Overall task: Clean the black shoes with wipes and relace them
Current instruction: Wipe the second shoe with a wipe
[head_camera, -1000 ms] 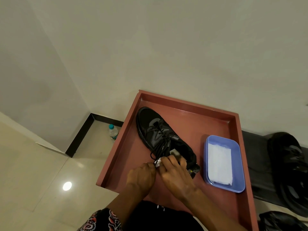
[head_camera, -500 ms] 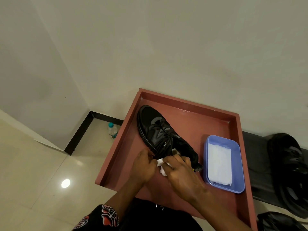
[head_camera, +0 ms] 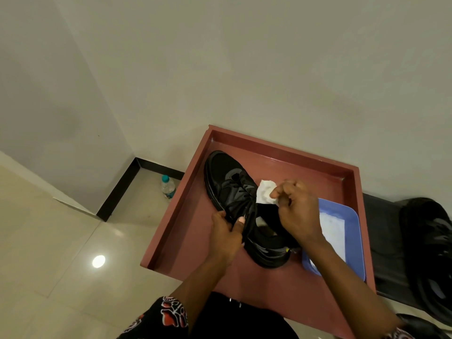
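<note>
A black shoe [head_camera: 227,182] lies on a reddish-brown tray table [head_camera: 281,152], toe pointing away and to the left. My left hand [head_camera: 226,234] grips the shoe's left side by the laces near its opening. My right hand [head_camera: 297,211] is raised over the shoe's tongue and pinches a small white wipe [head_camera: 265,192] between thumb and fingertips. A blue tub [head_camera: 352,216] holding white wipes [head_camera: 333,228] stands on the tray to the right of the shoe, partly hidden by my right forearm.
A second black shoe [head_camera: 430,253] lies on a dark bench [head_camera: 381,228] to the right of the tray. A small water bottle [head_camera: 167,186] stands on the tiled floor by the wall corner at the left. The wall rises directly behind the tray.
My right hand has lifted the wipe up and away from the near side of the shoe to above the tongue. My left hand has shifted onto the shoe's side and taken hold.
</note>
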